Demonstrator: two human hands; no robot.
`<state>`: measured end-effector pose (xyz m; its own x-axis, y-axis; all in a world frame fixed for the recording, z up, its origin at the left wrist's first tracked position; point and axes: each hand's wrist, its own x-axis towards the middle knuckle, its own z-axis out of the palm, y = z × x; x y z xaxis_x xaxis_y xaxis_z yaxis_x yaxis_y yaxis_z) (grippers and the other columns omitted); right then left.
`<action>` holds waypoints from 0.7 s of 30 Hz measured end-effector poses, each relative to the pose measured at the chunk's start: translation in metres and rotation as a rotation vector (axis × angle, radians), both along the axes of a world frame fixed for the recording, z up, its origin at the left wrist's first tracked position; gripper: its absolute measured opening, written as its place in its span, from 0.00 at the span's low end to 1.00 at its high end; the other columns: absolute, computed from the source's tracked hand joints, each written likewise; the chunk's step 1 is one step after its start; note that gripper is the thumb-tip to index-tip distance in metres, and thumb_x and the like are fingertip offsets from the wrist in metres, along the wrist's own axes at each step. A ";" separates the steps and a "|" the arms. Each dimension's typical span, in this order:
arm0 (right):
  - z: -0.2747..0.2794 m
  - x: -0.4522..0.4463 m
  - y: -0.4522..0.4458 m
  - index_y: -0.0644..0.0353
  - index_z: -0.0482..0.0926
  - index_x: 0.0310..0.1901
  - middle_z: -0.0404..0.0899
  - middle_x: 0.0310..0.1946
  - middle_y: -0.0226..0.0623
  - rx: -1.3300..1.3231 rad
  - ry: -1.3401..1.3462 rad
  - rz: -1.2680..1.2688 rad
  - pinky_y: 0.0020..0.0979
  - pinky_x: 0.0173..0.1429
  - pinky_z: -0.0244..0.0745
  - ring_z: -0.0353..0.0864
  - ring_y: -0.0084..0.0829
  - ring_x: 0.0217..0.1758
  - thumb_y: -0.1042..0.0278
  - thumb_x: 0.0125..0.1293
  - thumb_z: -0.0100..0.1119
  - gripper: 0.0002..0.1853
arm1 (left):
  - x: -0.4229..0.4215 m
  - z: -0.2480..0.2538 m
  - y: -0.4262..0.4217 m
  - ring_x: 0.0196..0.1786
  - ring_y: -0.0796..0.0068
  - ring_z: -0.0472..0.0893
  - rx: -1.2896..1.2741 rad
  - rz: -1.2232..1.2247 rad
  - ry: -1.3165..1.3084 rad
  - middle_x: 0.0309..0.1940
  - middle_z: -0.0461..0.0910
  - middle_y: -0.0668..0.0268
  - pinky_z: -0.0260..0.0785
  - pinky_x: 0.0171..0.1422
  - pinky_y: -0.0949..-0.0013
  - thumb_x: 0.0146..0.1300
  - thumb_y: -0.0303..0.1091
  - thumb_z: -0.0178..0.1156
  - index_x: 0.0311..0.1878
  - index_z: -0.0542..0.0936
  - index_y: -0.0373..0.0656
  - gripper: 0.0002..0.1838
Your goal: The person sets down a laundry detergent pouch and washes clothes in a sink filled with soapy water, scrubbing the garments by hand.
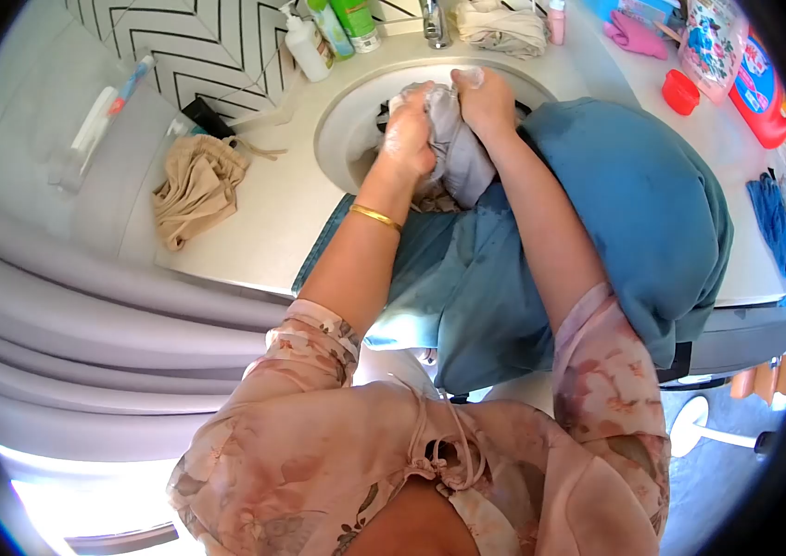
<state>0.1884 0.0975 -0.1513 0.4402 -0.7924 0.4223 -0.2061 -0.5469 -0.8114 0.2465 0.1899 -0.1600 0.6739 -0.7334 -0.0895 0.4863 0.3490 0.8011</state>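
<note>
Over the white sink basin, both hands grip a wet light grey cloth garment. My left hand is closed round its left part, with suds on the skin. Its upper right part is bunched in my right hand, also closed and soapy. The grey cloth hangs down between the wrists toward the basin's near rim. Beneath my forearms a large blue-teal cloth drapes over the counter and its front edge. Darker cloth shows partly inside the basin, mostly hidden by the hands.
A beige garment lies on the left counter. Behind the basin stand a faucet, a white pump bottle, green bottles and folded cloth. At right are a red cup and a red detergent bottle.
</note>
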 end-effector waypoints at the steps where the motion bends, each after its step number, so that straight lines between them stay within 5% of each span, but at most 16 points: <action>1: -0.013 0.008 -0.011 0.64 0.76 0.31 0.76 0.30 0.52 0.097 -0.027 0.012 0.40 0.42 0.69 0.76 0.49 0.36 0.52 0.54 0.54 0.18 | 0.003 0.002 0.000 0.42 0.64 0.77 -0.063 -0.046 0.007 0.39 0.77 0.61 0.69 0.51 0.63 0.62 0.39 0.42 0.44 0.74 0.40 0.16; 2: -0.031 0.020 -0.027 0.65 0.74 0.41 0.76 0.39 0.51 0.307 -0.090 0.118 0.36 0.48 0.67 0.75 0.45 0.43 0.49 0.55 0.53 0.24 | 0.010 0.005 0.007 0.42 0.64 0.76 -0.127 -0.086 0.015 0.40 0.77 0.59 0.68 0.51 0.62 0.62 0.38 0.42 0.44 0.73 0.38 0.16; 5: -0.012 0.011 -0.014 0.65 0.67 0.53 0.71 0.49 0.46 0.980 -0.273 0.576 0.34 0.52 0.65 0.72 0.40 0.48 0.47 0.55 0.54 0.32 | 0.018 0.006 0.015 0.45 0.64 0.75 -0.173 -0.037 -0.024 0.42 0.76 0.58 0.68 0.52 0.62 0.62 0.36 0.42 0.45 0.73 0.36 0.16; 8: -0.011 0.013 0.009 0.64 0.57 0.60 0.64 0.55 0.42 0.967 -0.249 0.897 0.28 0.53 0.64 0.68 0.34 0.51 0.51 0.55 0.57 0.36 | 0.024 0.003 0.022 0.45 0.65 0.75 -0.099 0.097 -0.104 0.41 0.75 0.58 0.68 0.51 0.65 0.59 0.31 0.46 0.42 0.73 0.34 0.12; 12: -0.010 0.008 0.021 0.64 0.69 0.52 0.75 0.40 0.42 0.738 -0.118 0.812 0.27 0.39 0.69 0.74 0.30 0.37 0.71 0.53 0.55 0.22 | 0.035 -0.001 0.024 0.39 0.65 0.74 0.119 0.226 -0.202 0.37 0.74 0.60 0.68 0.47 0.67 0.54 0.32 0.54 0.39 0.71 0.36 0.11; 16: -0.016 0.016 0.014 0.62 0.75 0.44 0.77 0.32 0.42 0.494 -0.166 0.440 0.31 0.34 0.68 0.74 0.33 0.28 0.74 0.52 0.51 0.15 | 0.026 0.025 0.033 0.49 0.61 0.72 -0.378 0.133 0.177 0.45 0.72 0.59 0.63 0.56 0.57 0.60 0.43 0.49 0.46 0.69 0.37 0.19; 18: -0.022 0.019 0.013 0.59 0.76 0.41 0.76 0.30 0.44 0.369 -0.207 0.349 0.33 0.34 0.68 0.74 0.36 0.29 0.73 0.52 0.51 0.13 | 0.050 0.007 0.034 0.49 0.63 0.72 -0.393 0.201 0.304 0.45 0.73 0.60 0.64 0.56 0.60 0.62 0.44 0.47 0.46 0.70 0.41 0.17; 20: -0.020 0.014 0.044 0.57 0.77 0.39 0.74 0.31 0.39 -0.271 -0.266 0.236 0.30 0.37 0.68 0.72 0.31 0.32 0.74 0.51 0.52 0.12 | 0.072 -0.010 0.030 0.47 0.66 0.73 -0.295 0.291 0.417 0.43 0.74 0.61 0.65 0.55 0.62 0.65 0.41 0.43 0.46 0.70 0.41 0.14; 21: 0.001 -0.003 0.066 0.58 0.76 0.34 0.73 0.31 0.41 -0.414 -0.235 0.419 0.33 0.38 0.68 0.72 0.38 0.35 0.74 0.48 0.53 0.09 | 0.072 -0.020 0.033 0.46 0.66 0.73 -0.263 0.200 0.184 0.43 0.74 0.61 0.65 0.54 0.63 0.64 0.39 0.43 0.45 0.70 0.41 0.14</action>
<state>0.1855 0.1636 -0.1506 0.5355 -0.3233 0.7802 0.2515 -0.8209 -0.5128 0.3183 0.2226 -0.1801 0.7965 -0.6028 -0.0480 0.5147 0.6341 0.5770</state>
